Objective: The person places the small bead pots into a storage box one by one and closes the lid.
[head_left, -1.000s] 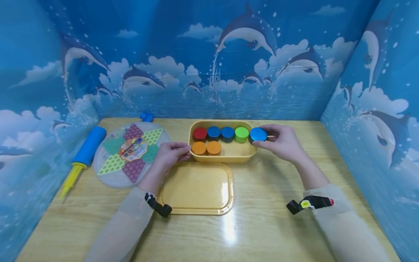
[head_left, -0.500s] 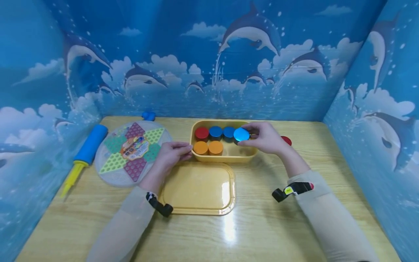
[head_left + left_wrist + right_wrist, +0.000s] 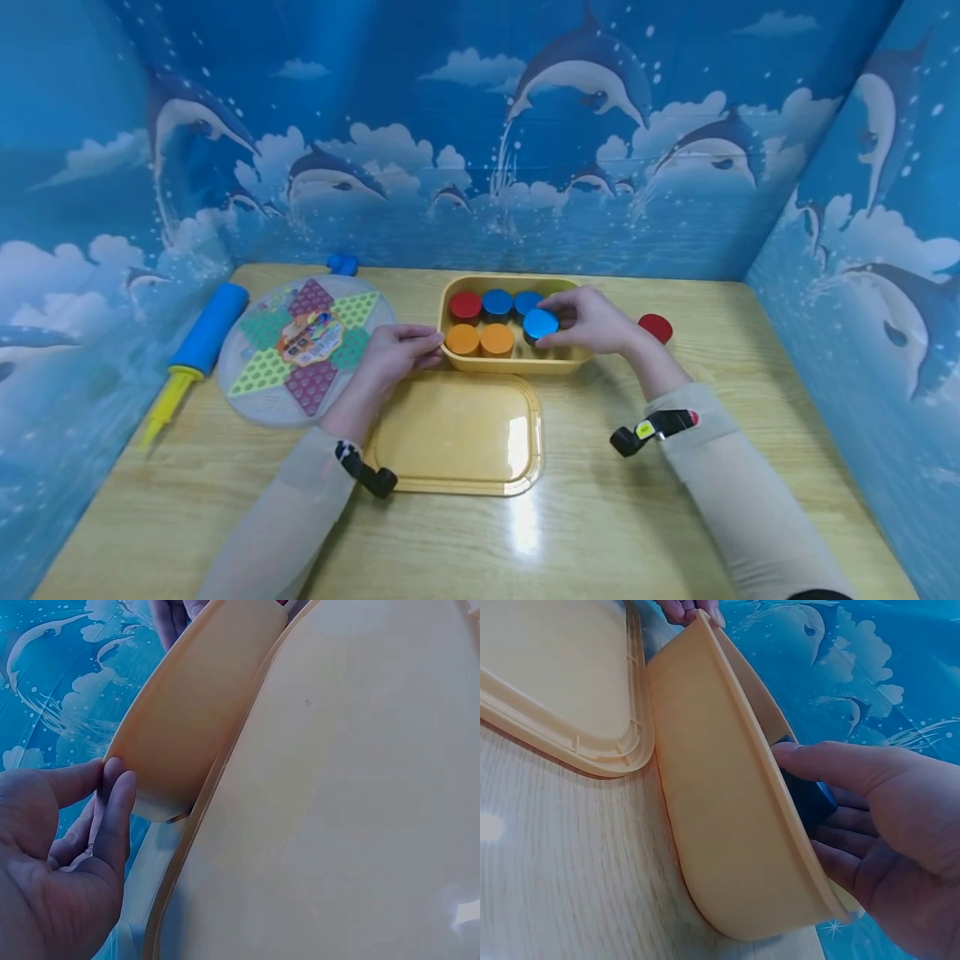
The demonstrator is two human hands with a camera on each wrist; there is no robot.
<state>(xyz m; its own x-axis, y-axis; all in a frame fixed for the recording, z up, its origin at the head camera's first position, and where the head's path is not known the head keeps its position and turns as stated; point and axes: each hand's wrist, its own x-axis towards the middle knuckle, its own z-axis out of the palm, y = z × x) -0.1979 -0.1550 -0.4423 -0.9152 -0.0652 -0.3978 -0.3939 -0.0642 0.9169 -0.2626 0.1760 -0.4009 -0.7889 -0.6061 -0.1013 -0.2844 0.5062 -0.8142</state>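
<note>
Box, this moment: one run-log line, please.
left hand: pinches box; right hand: holds blue cylinder in box; lid: on table

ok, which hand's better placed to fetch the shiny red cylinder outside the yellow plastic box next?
Right hand, probably, once it releases the shiny blue cylinder: the shiny red cylinder sits beside its wrist. The left hand pinches the opposite end of the yellow plastic box.

Dark blue piece (image 3: 808,801) in the right grip (image 3: 907,832), within the yellow box (image 3: 712,802), pale lid (image 3: 555,667) alongside
</note>
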